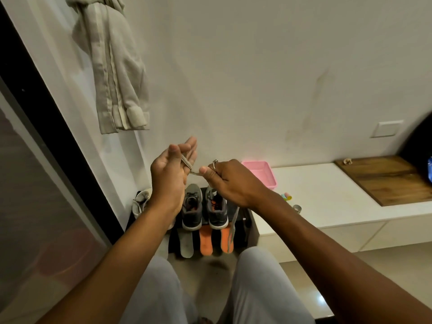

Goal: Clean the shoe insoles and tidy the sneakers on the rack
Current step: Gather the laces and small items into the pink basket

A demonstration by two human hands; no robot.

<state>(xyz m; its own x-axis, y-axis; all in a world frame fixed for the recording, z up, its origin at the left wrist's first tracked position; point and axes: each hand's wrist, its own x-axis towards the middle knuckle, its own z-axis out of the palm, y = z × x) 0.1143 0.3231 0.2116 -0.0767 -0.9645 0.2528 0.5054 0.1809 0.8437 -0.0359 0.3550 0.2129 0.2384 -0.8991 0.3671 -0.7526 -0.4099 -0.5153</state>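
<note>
A thin grey lace (195, 173) is stretched between my two hands, held up in front of the wall. My left hand (170, 169) has the lace running between its fingers, which point up and are mostly straight. My right hand (229, 181), with a ring on one finger, pinches the other part with thumb and forefinger. A grey strip (233, 226) hangs down below that hand. Beneath stand two grey sneakers (203, 210) side by side on a dark rack (247, 220). A grey insole (186, 243) and two orange insoles (206, 240) lean against the rack's front.
A white shoe (141, 202) sits left of the rack by the dark door frame (53, 127). To the right, a white ledge (327, 197) carries a pink basket (260, 175), a wooden board (385, 181) and a small roll (297, 208). A grey garment (114, 73) hangs above.
</note>
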